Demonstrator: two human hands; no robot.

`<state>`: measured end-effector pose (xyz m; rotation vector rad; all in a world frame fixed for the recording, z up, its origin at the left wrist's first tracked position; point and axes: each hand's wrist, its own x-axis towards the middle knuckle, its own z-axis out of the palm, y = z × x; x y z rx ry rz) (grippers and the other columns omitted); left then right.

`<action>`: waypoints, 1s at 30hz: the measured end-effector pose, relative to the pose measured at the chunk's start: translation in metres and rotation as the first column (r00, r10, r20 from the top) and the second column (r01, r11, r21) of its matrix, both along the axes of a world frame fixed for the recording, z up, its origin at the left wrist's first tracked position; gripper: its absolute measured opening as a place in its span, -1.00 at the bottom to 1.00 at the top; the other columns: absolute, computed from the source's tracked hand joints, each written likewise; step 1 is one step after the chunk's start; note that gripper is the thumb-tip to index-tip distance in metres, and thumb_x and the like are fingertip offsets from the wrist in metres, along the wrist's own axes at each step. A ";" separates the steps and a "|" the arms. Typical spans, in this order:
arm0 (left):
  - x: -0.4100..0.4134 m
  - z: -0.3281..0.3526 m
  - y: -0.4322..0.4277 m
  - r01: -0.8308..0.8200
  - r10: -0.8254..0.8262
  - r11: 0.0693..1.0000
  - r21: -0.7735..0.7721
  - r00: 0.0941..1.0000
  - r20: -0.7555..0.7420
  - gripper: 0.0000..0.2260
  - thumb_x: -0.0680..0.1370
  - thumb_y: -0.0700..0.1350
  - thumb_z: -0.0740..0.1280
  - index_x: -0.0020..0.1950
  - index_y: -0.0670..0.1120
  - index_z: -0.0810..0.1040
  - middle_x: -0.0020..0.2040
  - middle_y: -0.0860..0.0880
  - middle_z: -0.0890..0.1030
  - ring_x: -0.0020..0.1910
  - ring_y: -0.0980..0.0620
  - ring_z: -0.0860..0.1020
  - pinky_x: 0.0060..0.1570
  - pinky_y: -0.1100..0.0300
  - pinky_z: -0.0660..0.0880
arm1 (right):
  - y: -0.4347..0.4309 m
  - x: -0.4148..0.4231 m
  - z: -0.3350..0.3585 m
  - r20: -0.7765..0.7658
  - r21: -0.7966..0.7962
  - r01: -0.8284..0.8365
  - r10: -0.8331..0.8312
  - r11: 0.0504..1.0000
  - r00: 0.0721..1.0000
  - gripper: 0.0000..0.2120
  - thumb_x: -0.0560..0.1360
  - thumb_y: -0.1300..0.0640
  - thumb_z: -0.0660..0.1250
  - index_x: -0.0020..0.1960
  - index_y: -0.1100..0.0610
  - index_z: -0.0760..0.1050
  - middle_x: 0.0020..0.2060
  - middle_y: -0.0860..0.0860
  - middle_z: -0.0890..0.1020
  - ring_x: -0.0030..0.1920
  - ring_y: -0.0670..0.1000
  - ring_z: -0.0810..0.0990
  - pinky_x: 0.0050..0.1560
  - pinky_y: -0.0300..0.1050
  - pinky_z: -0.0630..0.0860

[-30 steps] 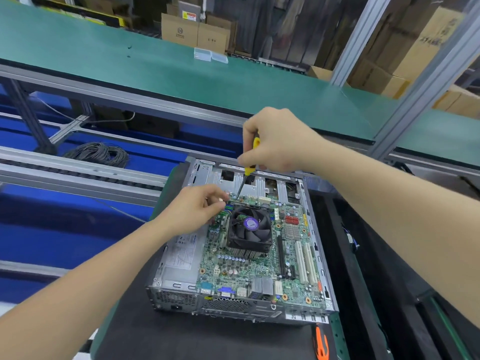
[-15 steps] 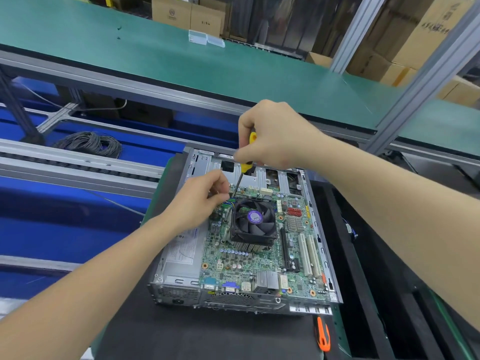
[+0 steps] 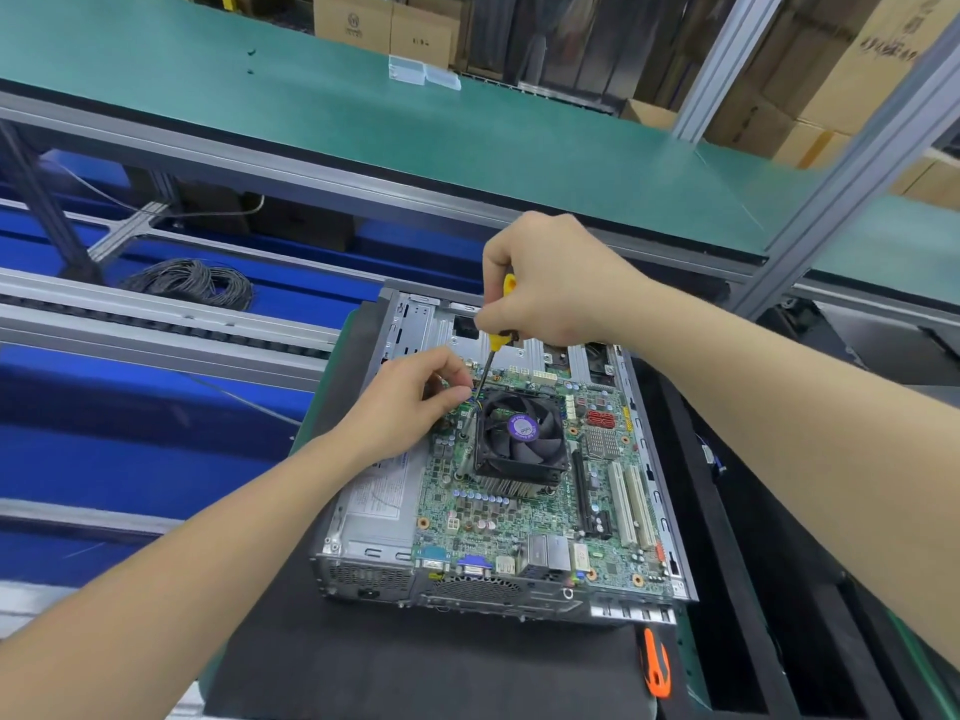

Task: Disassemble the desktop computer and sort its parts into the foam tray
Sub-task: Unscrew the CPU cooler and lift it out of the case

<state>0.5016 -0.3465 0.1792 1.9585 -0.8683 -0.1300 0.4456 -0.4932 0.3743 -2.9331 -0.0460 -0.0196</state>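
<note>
Item: desktop computer (image 3: 371,532), lid off, lying flat on a black mat (image 3: 441,667) on the green worktop (image 3: 324,397), close in front of the person. Contents on view: 1 green circuit board (image 3: 519,517) covering most of the case floor; 1 black cooling fan (image 3: 522,433) on a finned metal block, towards the board's far left; 2 white slots (image 3: 617,504) along its right side. Right hand (image 3: 550,283): wrapped round the yellow handle of a screwdriver (image 3: 500,339), shaft slanting down to the fan's far-left corner. Left hand (image 3: 410,402): fingers curled close together at the shaft's tip, beside thin coloured fan wires; whether they pinch shaft, wires or a screw cannot be told. 1 orange-handled tool (image 3: 657,667) lies just in front of the case. Handling, by judgement: the case is stiff sheet metal, probably heavy, best steadied by its outer walls. Fan and block look rigid; lift by the block's sides, never the blades. The board looks thin, brittle and crowded; take it by bare edges once unscrewed. Wires are soft; pull the plug, not the strands.
</note>
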 end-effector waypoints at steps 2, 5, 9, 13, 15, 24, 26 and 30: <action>0.000 0.000 0.000 -0.003 0.003 1.000 0.001 1.000 -0.008 -0.91 0.61 -0.09 0.43 -0.01 0.12 0.58 -0.11 0.28 0.61 -0.20 0.17 0.54 -0.23 0.44 0.38 | 0.001 -0.001 -0.002 -0.025 -0.011 -0.001 0.000 1.000 1.000 -0.90 0.39 0.10 0.49 -0.26 0.06 0.60 -0.45 -0.08 0.59 -0.46 -0.08 0.49 -0.49 -0.23 0.40; 0.001 0.000 0.000 -0.005 0.005 1.000 -0.001 1.000 -0.014 -0.92 0.60 -0.07 0.43 0.00 0.13 0.58 -0.09 0.26 0.62 -0.18 0.15 0.55 -0.23 0.44 0.38 | 0.001 -0.001 -0.006 -0.044 -0.003 0.016 -0.016 1.000 0.999 -0.91 0.40 0.11 0.49 -0.25 0.07 0.61 -0.46 -0.08 0.59 -0.43 -0.06 0.53 -0.42 -0.21 0.48; 0.001 0.000 0.000 -0.007 0.007 1.000 0.000 1.000 -0.015 -0.92 0.60 -0.06 0.43 0.00 0.13 0.58 -0.08 0.26 0.62 -0.17 0.16 0.55 -0.23 0.45 0.38 | -0.001 -0.001 -0.006 -0.040 0.021 0.029 -0.028 0.999 0.999 -0.90 0.40 0.11 0.51 -0.24 0.06 0.61 -0.46 -0.08 0.60 -0.44 -0.05 0.55 -0.43 -0.21 0.49; 0.002 -0.002 0.000 -0.009 0.009 1.000 0.004 1.000 -0.014 -0.91 0.60 -0.05 0.43 -0.01 0.15 0.58 -0.10 0.28 0.62 -0.18 0.17 0.55 -0.24 0.45 0.37 | -0.001 -0.001 -0.007 -0.036 0.016 0.019 -0.018 1.000 0.999 -0.89 0.41 0.10 0.50 -0.24 0.06 0.60 -0.48 -0.08 0.59 -0.50 -0.11 0.51 -0.47 -0.22 0.48; 0.003 -0.003 0.000 -0.008 0.008 1.000 0.002 1.000 -0.007 -0.90 0.60 -0.05 0.43 -0.03 0.17 0.57 -0.12 0.29 0.62 -0.20 0.20 0.54 -0.25 0.47 0.36 | -0.002 0.001 -0.008 -0.022 0.026 0.038 -0.037 0.999 0.999 -0.91 0.41 0.11 0.49 -0.24 0.07 0.62 -0.52 -0.08 0.58 -0.56 -0.15 0.49 -0.53 -0.25 0.47; 0.004 -0.006 0.001 0.000 0.000 1.000 -0.007 1.000 0.018 -0.92 0.60 -0.02 0.43 -0.02 0.17 0.58 -0.17 0.32 0.61 -0.26 0.22 0.52 -0.26 0.45 0.37 | -0.005 0.004 -0.011 -0.043 0.082 0.072 -0.068 0.994 0.997 -0.93 0.39 0.15 0.49 -0.24 0.11 0.63 -0.53 -0.06 0.64 -0.60 -0.14 0.51 -0.58 -0.25 0.48; 0.005 -0.006 0.002 0.004 -0.004 1.000 -0.003 1.000 0.022 -0.92 0.60 -0.02 0.43 -0.02 0.17 0.58 -0.17 0.31 0.61 -0.27 0.21 0.52 -0.27 0.43 0.37 | -0.005 0.004 -0.009 -0.031 0.076 0.068 -0.066 0.995 0.997 -0.93 0.38 0.14 0.49 -0.24 0.11 0.63 -0.50 -0.02 0.66 -0.56 -0.09 0.56 -0.51 -0.16 0.54; 0.004 -0.006 0.001 0.010 -0.010 1.000 -0.002 0.999 0.037 -0.89 0.61 -0.04 0.43 -0.03 0.19 0.58 -0.18 0.33 0.60 -0.28 0.22 0.51 -0.27 0.44 0.38 | -0.005 0.004 -0.008 -0.039 0.074 0.065 -0.062 0.995 0.997 -0.93 0.38 0.14 0.48 -0.24 0.11 0.63 -0.49 -0.01 0.66 -0.54 -0.06 0.58 -0.48 -0.16 0.57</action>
